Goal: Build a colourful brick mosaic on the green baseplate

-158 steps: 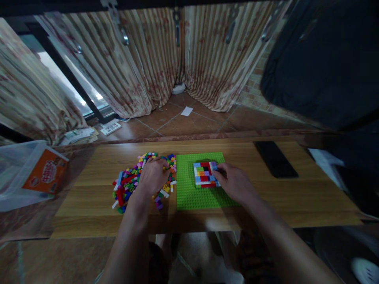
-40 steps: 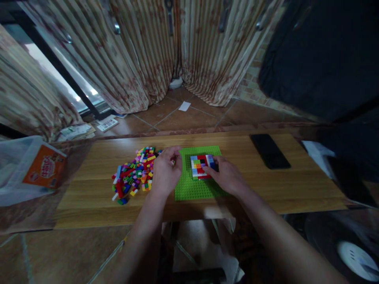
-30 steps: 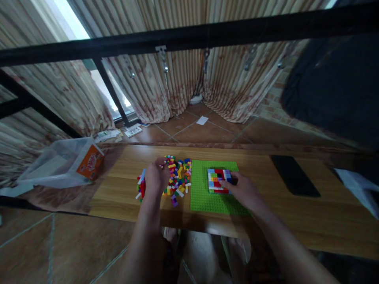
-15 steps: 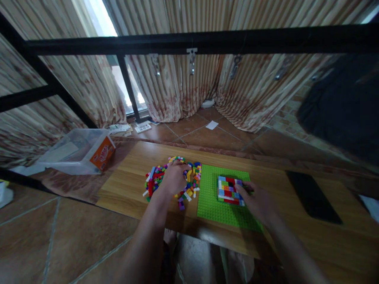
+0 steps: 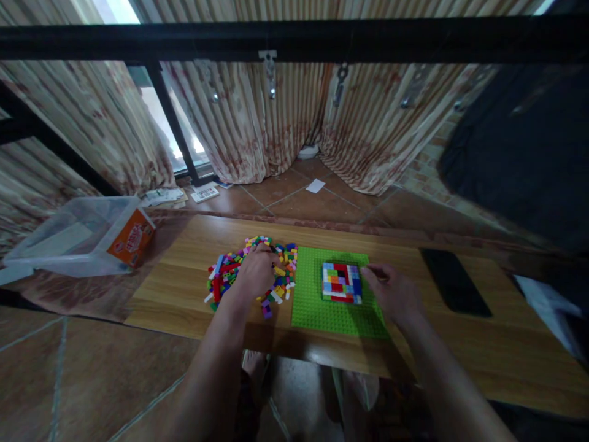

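My left hand (image 5: pixel 258 270) rests over a pile of small, mixed-colour toy building bricks (image 5: pixel 229 268). Its fingers bend down among the bricks, and the fingertips are hidden. A low square build of red, white, blue and yellow bricks (image 5: pixel 341 283) sits on a green studded baseplate (image 5: pixel 308 313). Just to the right of that build is my right hand (image 5: pixel 394 293), its thumb and fingers drawn together in a pinch. Whatever the pinch may contain is too small to make out. A gap shows between this hand and the build.
On the wooden table (image 5: pixel 161 294), a dark flat slab (image 5: pixel 454 282) lies at the right. A clear plastic bin (image 5: pixel 99 252) with an orange label stands beyond the left end. A black horizontal bar (image 5: pixel 313 42) crosses in front of the curtains (image 5: pixel 239 123).
My right hand has come off the brick build and now sits to its right. My left hand stays over the pile, its fingers more bent. The whole view has shifted slightly.
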